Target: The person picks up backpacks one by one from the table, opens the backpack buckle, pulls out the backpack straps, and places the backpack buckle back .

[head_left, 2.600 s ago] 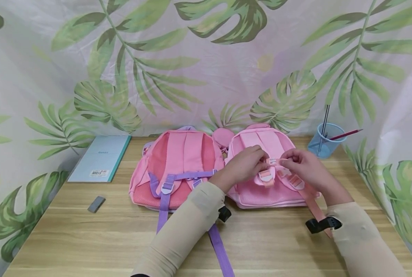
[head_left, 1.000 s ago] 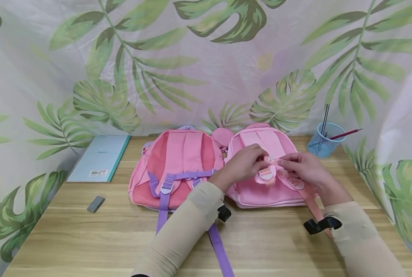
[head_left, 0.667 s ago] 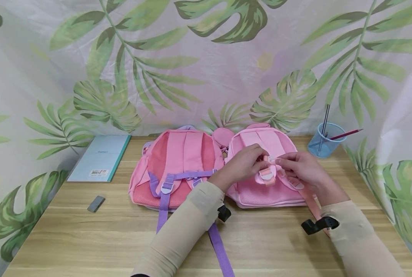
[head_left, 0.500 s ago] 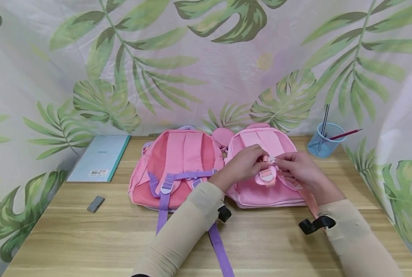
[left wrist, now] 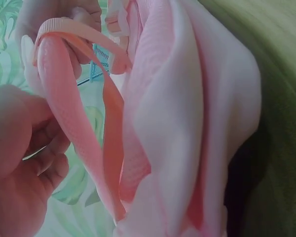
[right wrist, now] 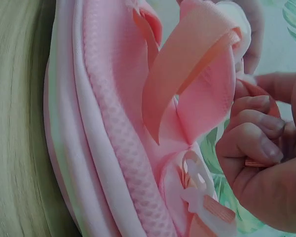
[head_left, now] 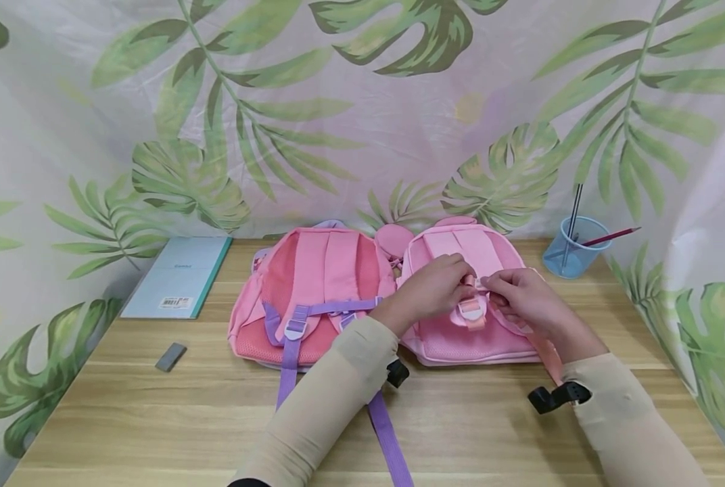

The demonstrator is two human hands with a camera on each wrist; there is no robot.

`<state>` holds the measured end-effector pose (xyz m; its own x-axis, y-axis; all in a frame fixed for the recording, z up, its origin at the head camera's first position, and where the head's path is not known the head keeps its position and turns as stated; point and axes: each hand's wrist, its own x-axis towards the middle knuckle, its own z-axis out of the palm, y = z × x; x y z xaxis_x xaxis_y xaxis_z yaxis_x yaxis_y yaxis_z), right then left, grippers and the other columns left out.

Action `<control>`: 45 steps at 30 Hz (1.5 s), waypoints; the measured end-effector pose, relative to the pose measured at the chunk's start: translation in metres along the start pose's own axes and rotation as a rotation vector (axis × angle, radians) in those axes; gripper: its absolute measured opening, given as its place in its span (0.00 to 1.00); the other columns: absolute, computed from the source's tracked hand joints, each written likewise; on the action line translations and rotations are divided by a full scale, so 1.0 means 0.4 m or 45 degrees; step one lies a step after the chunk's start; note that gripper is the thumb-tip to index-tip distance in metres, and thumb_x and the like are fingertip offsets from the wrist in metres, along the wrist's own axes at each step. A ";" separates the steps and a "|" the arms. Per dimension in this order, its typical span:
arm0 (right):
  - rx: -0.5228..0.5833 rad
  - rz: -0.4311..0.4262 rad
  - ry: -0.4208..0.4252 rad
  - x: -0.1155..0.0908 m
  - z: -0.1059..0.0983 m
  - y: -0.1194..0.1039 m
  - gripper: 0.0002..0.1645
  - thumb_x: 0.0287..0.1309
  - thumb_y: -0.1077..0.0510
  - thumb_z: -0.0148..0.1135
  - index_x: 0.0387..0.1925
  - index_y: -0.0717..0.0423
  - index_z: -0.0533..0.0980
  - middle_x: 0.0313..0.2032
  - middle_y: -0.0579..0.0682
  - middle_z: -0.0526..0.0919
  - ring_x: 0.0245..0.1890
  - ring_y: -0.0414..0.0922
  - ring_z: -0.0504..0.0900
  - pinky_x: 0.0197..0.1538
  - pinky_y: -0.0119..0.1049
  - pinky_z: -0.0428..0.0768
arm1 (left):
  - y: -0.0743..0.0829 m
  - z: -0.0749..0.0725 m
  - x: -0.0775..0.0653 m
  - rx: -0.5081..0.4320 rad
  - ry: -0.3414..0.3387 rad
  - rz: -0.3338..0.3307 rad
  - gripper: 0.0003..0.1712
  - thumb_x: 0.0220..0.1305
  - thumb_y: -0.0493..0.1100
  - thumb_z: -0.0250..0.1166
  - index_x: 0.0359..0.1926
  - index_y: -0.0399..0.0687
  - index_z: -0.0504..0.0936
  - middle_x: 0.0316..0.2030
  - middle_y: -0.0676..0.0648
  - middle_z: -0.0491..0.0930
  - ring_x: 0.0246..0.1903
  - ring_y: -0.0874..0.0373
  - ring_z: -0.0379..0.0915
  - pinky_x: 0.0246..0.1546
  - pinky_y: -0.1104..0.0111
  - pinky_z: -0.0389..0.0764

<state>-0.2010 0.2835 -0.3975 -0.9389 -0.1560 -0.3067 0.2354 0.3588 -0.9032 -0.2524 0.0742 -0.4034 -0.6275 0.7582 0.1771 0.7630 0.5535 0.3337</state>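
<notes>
Both hands meet over the light pink backpack [head_left: 444, 346], which lies with its shoulder straps facing up. Between the fingertips shows a small white buckle [head_left: 478, 285] on a peach webbing strap. My left hand [head_left: 438, 287] pinches the strap at the buckle's left side. From the right, my right hand [head_left: 528, 301] pinches the buckle end; in the right wrist view its fingers curl round the peach strap [right wrist: 274, 106]. Just below hangs a white strap adjuster [head_left: 471, 311]. In the left wrist view a padded shoulder strap [left wrist: 64, 94] arches beside the left hand. The fingers partly hide the buckle.
A second pink backpack [head_left: 249, 304] with purple straps [head_left: 287, 372] lies to the left, partly behind the left forearm. A blue notebook [head_left: 176, 277] and a grey eraser [head_left: 170, 357] are farther left. A blue mesh pen cup [head_left: 572, 253] stands back right on the wooden table [head_left: 155, 426].
My right hand has shifted a little left, bringing its fingertips closer to the left hand's at the buckle. The left hand has stayed nearly still. The backpacks have not moved.
</notes>
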 end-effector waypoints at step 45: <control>0.299 -0.161 -0.189 -0.014 -0.005 0.019 0.15 0.84 0.61 0.43 0.41 0.55 0.76 0.23 0.42 0.68 0.18 0.34 0.61 0.22 0.27 0.59 | -0.048 0.031 -0.016 -0.509 -0.045 -0.058 0.18 0.75 0.49 0.71 0.55 0.42 0.83 0.43 0.48 0.81 0.42 0.61 0.75 0.47 0.74 0.75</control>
<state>-0.1944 0.2889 -0.4022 -0.9215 -0.3251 -0.2126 0.1870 0.1084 -0.9764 -0.2611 0.0627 -0.4223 -0.6480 0.7515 0.1240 0.6097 0.4142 0.6758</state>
